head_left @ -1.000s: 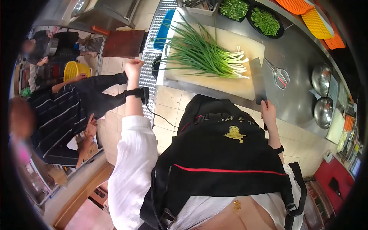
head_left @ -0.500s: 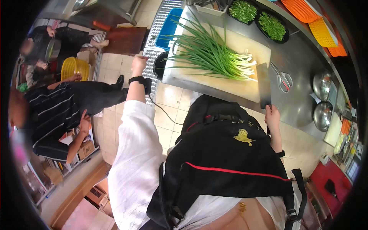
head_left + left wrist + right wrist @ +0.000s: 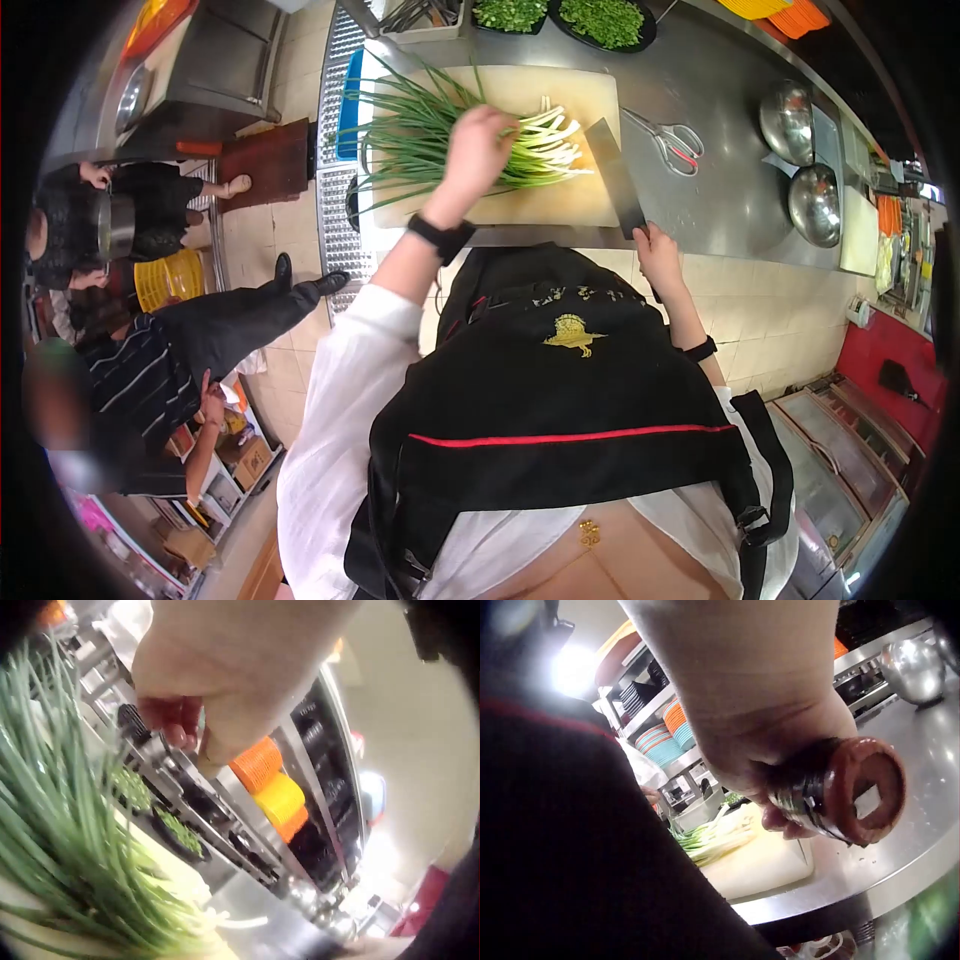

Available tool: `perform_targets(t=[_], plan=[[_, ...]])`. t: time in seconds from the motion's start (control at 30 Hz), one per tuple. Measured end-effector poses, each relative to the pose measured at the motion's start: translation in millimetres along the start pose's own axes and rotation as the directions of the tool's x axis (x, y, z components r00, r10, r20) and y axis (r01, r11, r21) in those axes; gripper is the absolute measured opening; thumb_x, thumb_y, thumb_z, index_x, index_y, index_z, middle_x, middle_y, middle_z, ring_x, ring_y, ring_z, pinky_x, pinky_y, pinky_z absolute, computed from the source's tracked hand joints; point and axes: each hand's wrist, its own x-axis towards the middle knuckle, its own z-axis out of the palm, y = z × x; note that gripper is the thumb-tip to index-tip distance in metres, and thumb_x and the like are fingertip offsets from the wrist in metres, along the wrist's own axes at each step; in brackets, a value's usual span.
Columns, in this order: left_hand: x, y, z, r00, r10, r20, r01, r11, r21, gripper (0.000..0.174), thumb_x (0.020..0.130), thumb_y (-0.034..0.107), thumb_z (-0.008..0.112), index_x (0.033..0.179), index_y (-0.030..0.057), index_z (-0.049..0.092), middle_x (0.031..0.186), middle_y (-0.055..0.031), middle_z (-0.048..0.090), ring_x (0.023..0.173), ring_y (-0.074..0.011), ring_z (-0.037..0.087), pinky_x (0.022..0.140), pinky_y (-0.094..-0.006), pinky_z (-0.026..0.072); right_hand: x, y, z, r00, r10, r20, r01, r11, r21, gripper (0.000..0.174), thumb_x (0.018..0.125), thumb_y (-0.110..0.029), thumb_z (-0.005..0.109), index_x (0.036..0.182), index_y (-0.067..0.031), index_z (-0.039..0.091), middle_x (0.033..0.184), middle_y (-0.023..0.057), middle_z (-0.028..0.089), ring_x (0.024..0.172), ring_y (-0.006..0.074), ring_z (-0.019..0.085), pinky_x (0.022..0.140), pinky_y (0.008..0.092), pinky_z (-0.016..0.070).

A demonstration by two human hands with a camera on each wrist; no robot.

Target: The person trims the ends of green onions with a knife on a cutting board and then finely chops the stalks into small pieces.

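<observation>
A bunch of scallions (image 3: 430, 140) lies on a pale cutting board (image 3: 590, 90), green leaves to the left and white ends to the right. My left hand (image 3: 483, 145) is over the middle of the bunch in the head view. In the left wrist view its fingers (image 3: 174, 724) are curled in above the leaves, with nothing visible held in them. With my right hand (image 3: 660, 258) I grip a cleaver (image 3: 612, 170), whose broad blade lies across the board's right end. The right wrist view shows the reddish butt of its handle (image 3: 866, 791) sticking out of my grip.
Scissors (image 3: 668, 142) lie right of the board on the steel counter (image 3: 715, 100). Beyond them stand two metal bowls (image 3: 815, 205). Dishes of chopped greens (image 3: 605, 20) are at the back. A blue tray (image 3: 350, 105) borders the board's left side. Other people (image 3: 150, 375) stand at left.
My left hand has come from beyond the counter's left edge to above the scallions. The right hand keeps its grip on the cleaver at the board's right end. The head view has shifted.
</observation>
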Motion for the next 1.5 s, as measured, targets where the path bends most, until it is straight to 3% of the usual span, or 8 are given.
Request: perform_targets(t=[0.13,0.2,0.9,0.97,1.17,1.3,1.37,1.5], plan=[[3,-16,60,0.968,0.075,0.240,-0.100,0.991,0.091,0.004,0.065,0.006,0.061,0.068,0.0052,0.065,0.074,-0.0109,0.061,0.074,-0.0297,0.058,0.070,-0.0386,0.0472,-2,-1,1,0.999,-0.045,-0.016,0.045,0.999,0.015,0.025,0.087,-0.022,0.051,0.092,0.0025,0.056,0.076,0.0248,0.060,0.074,0.0429,0.058,0.065,0.0472,0.0464],[1,-21,68,0.933,-0.036,0.359,-0.069,0.959,0.276,0.007,0.066,0.007,0.058,0.063,0.0056,0.064,0.071,-0.0108,0.060,0.071,-0.0296,0.059,0.068,-0.0391,0.0470,-1,1,2,1.000,-0.029,-0.009,0.029,0.999,0.013,0.025,0.087,-0.022,0.051,0.093,0.0025,0.055,0.077,0.0248,0.060,0.074,0.0426,0.058,0.066,0.0473,0.0467],[2,-21,90,0.843,-0.309,0.440,0.066,0.872,0.485,0.012,0.070,0.017,0.057,0.067,0.0097,0.066,0.071,-0.0125,0.063,0.069,-0.0301,0.062,0.066,-0.0404,0.0492,0,12,7,0.997,-0.083,-0.002,0.083,0.992,0.097,0.026,0.088,-0.024,0.048,0.091,0.0009,0.053,0.068,0.0253,0.058,0.067,0.0436,0.057,0.061,0.0506,0.0438],[-2,-17,82,0.926,-0.093,0.366,-0.064,0.916,0.397,0.011,0.071,0.015,0.057,0.067,0.0084,0.065,0.071,-0.0130,0.063,0.070,-0.0303,0.060,0.068,-0.0410,0.0476,0,11,6,0.995,-0.097,-0.006,0.097,0.991,0.091,0.026,0.088,-0.024,0.048,0.092,0.0008,0.053,0.069,0.0254,0.058,0.067,0.0437,0.057,0.061,0.0508,0.0438],[-17,-30,86,0.987,-0.073,0.142,0.038,0.971,0.234,0.007,0.072,0.012,0.059,0.070,0.0074,0.064,0.072,-0.0126,0.062,0.072,-0.0287,0.059,0.067,-0.0404,0.0460,-1,14,7,0.991,-0.130,-0.028,0.131,0.990,0.060,0.027,0.088,-0.023,0.049,0.084,0.0034,0.050,0.071,0.0261,0.057,0.069,0.0437,0.056,0.058,0.0469,0.0424],[-9,-23,82,0.978,-0.060,0.198,0.028,0.987,0.161,0.008,0.072,0.014,0.059,0.069,0.0091,0.064,0.073,-0.0089,0.061,0.074,-0.0264,0.058,0.067,-0.0388,0.0442,-1,13,7,0.994,-0.113,-0.005,0.113,0.991,0.070,0.027,0.088,-0.023,0.050,0.085,0.0035,0.051,0.073,0.0267,0.056,0.072,0.0446,0.055,0.059,0.0472,0.0421],[-4,-17,82,0.950,0.072,0.303,-0.151,0.958,0.245,0.008,0.072,0.016,0.059,0.068,0.0110,0.065,0.073,-0.0055,0.060,0.076,-0.0239,0.058,0.068,-0.0375,0.0419,-1,12,6,0.994,-0.110,-0.002,0.110,0.992,0.058,0.026,0.088,-0.023,0.050,0.085,0.0034,0.051,0.072,0.0266,0.056,0.071,0.0443,0.055,0.059,0.0471,0.0421],[0,-16,86,0.917,0.050,0.395,-0.205,0.910,0.360,0.009,0.071,0.016,0.058,0.067,0.0122,0.066,0.073,-0.0030,0.059,0.077,-0.0214,0.058,0.068,-0.0367,0.0402,-3,7,3,0.996,-0.093,-0.013,0.094,0.993,0.070,0.026,0.088,-0.022,0.050,0.085,0.0032,0.051,0.071,0.0260,0.056,0.070,0.0432,0.056,0.058,0.0461,0.0420]])
